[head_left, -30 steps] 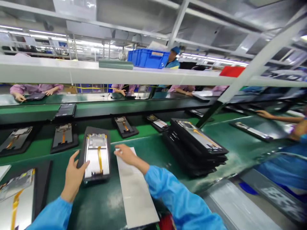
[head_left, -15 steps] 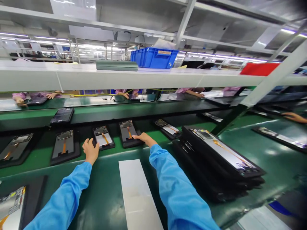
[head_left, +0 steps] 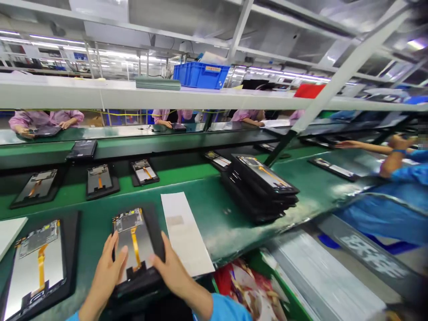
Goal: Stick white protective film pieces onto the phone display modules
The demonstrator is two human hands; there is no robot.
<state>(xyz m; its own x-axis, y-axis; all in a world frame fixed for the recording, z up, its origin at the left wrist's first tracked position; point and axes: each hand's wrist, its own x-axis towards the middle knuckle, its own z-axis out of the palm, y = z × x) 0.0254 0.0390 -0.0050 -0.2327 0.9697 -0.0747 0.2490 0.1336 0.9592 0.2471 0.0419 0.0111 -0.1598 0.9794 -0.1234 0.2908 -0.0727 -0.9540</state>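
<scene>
Both my hands hold a black tray with a silver panel and an orange flex cable (head_left: 135,243) close to me on the green bench (head_left: 220,209). My left hand (head_left: 107,272) grips its left edge, fingers bent over the panel. My right hand (head_left: 170,269) clasps its right edge. A white sheet (head_left: 183,232) lies just right of the tray. A second tray with a panel (head_left: 38,263) lies to the left.
A stack of black trays (head_left: 261,187) sits to the right. Several trays with panels ride the green conveyor (head_left: 100,178) beyond. A white shelf with a blue crate (head_left: 200,75) runs overhead. Other workers' hands show across the line, and a co-worker's arm (head_left: 391,156) at right.
My hands reached out to the conveyor, took a tray with a panel, and have drawn it back to the near bench in front of me.
</scene>
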